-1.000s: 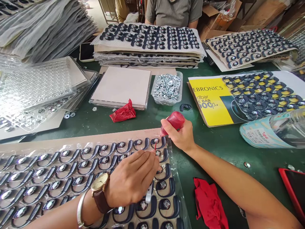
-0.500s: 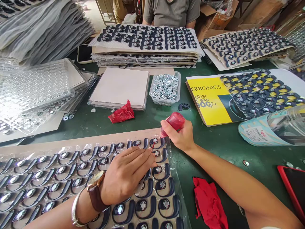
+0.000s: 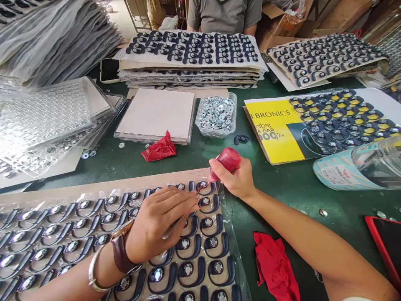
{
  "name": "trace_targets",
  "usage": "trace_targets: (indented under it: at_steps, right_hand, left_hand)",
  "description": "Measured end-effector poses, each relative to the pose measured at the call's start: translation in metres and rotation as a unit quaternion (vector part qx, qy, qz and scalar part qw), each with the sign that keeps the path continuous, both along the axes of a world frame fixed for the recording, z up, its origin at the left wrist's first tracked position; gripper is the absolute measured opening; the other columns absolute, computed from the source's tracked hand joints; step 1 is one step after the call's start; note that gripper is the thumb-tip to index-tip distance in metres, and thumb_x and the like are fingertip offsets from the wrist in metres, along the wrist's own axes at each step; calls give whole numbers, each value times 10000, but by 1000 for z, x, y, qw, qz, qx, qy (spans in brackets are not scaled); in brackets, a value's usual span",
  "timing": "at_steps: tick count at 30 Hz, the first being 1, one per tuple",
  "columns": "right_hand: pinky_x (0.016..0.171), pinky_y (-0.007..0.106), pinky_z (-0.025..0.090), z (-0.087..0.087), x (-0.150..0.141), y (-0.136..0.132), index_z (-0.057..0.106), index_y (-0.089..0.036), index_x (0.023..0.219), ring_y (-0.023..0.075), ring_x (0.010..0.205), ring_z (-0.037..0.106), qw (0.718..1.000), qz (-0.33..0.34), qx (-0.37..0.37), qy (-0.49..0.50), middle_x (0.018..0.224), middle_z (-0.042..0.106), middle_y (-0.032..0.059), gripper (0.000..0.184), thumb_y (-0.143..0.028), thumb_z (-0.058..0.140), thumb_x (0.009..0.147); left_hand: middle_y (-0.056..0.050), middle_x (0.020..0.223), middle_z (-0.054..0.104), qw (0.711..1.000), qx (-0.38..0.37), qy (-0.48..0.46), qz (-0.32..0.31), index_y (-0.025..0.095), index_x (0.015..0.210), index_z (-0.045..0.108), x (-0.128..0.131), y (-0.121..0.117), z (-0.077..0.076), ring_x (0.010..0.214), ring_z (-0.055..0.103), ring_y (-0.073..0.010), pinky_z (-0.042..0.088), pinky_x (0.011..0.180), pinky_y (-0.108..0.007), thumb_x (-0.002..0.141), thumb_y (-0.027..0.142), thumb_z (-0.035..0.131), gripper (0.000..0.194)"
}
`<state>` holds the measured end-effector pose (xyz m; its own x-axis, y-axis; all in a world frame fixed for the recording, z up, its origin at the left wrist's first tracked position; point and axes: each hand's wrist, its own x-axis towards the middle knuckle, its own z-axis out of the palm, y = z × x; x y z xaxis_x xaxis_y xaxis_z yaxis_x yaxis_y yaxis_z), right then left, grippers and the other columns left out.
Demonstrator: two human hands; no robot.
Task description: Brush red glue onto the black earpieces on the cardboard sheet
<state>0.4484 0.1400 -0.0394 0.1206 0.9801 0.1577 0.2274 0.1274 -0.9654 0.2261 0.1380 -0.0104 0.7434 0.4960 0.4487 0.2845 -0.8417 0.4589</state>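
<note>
- Left hand [image 3: 161, 217]: fingers bent together in a pinch round a thin red-tipped tool [image 3: 199, 190]; most of the tool is hidden by the hand. Pinched low, probably for fine control.
- Tool tip is at the round metal part of the corner piece [image 3: 205, 188]; contact can't be confirmed.
- Right hand [image 3: 236, 179]: curled round a red bottle [image 3: 230, 159], thumb along its near left side. Bottle tilted, narrow end down left beside the same piece, presumably so nozzle and tool meet at one spot.
- Corner piece: far right end of the rows on the cardboard sheet [image 3: 94, 186], under or among clear film. Rows look evenly spaced, likely so each piece can be reached in turn.
- Left wrist lies low over the rows, seemingly to steady the hand; right forearm comes in from the right, clear of the rows.
- Tub [image 3: 214, 133] of metal washers [image 3: 219, 110] beyond the hands, maybe within easy reach.
- Red cloths: one near right [image 3: 275, 267], one far left of the bottle [image 3: 159, 148]; both crumpled, reason unclear.
</note>
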Motion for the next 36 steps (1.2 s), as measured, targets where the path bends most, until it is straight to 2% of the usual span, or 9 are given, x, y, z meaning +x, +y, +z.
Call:
trace_targets:
  at_steps: [3, 8, 12, 15, 19, 22, 26, 33, 36]
  right_hand:
    - [621, 291, 515, 1, 0, -1, 609, -210, 616, 141, 517, 615, 1000, 23, -9, -1, 561, 669, 6, 391, -462, 615, 915]
    - [616, 287, 509, -3, 0, -2, 622, -197, 670, 138, 540, 622, 999, 37, -7, 3, 589, 681, 0, 354, -471, 643, 893]
    - [618, 291, 523, -3, -1, -3, 620, -193, 667, 143, 547, 634, 999, 42, -7, 24, 595, 684, 4, 353, -471, 653, 884]
    - [585, 281, 525, -2, -1, -3, 615, -191, 664, 136, 525, 622, 998, 19, 0, 60, 591, 678, 5, 361, -471, 643, 890]
    - [557, 264, 524, -4, -1, -1, 622, -195, 709, 139, 528, 631, 996, -28, 3, 87, 577, 669, 1, 326, -473, 665, 874]
    - [550, 259, 524, -7, -1, 0, 623, -196, 713, 139, 528, 631, 997, -27, -9, 78, 571, 665, 0, 328, -482, 672, 865]
    - [557, 260, 522, -8, -1, 1, 620, -194, 699, 134, 533, 621, 998, -18, -9, 63, 581, 668, 2, 343, -485, 659, 876]
    - [584, 265, 526, -6, -2, 1, 616, -193, 662, 131, 546, 623, 999, -9, -7, 38, 596, 669, 1, 357, -477, 664, 872]
    - [589, 273, 532, -9, -5, 2, 615, -192, 668, 132, 547, 625, 999, 17, -9, 46, 611, 678, 3, 352, -478, 675, 862]
  left_hand:
    - [-59, 1020, 750, 998, -48, -23, 19, 168, 1096, 651, -1, 4, -1, 924, 715, -167, 583, 809, -303, 887, 46, 586, 251]
    - [-35, 989, 756, 994, -84, -46, 48, 181, 1036, 682, 0, 8, 0, 893, 720, -138, 588, 800, -246, 900, 69, 593, 197]
    - [-28, 975, 757, 993, -94, -47, 61, 186, 1026, 690, -2, 10, -1, 891, 721, -141, 593, 809, -247, 910, 97, 594, 174]
    - [-40, 987, 756, 992, -95, -52, 59, 180, 1030, 688, -3, 9, -2, 886, 724, -145, 595, 796, -249, 912, 100, 587, 174]
    - [-55, 989, 756, 997, -56, -51, 28, 162, 1057, 666, -3, 6, -3, 912, 725, -148, 591, 800, -250, 889, 55, 588, 214]
    - [-74, 1031, 749, 1000, -7, -28, -4, 151, 1105, 641, -2, 2, -3, 954, 722, -177, 598, 826, -301, 874, 33, 576, 268]
    - [-117, 1027, 745, 998, 52, -2, -33, 108, 1078, 642, 0, 0, -1, 933, 727, -213, 612, 809, -340, 866, 27, 556, 243]
    - [-123, 1018, 745, 998, 55, 6, -36, 103, 1079, 640, -1, 1, 0, 920, 728, -219, 617, 793, -348, 865, 32, 548, 243]
    - [-112, 1020, 746, 998, 58, 7, -36, 111, 1089, 642, -1, 1, -2, 928, 727, -207, 615, 806, -336, 871, 40, 537, 252]
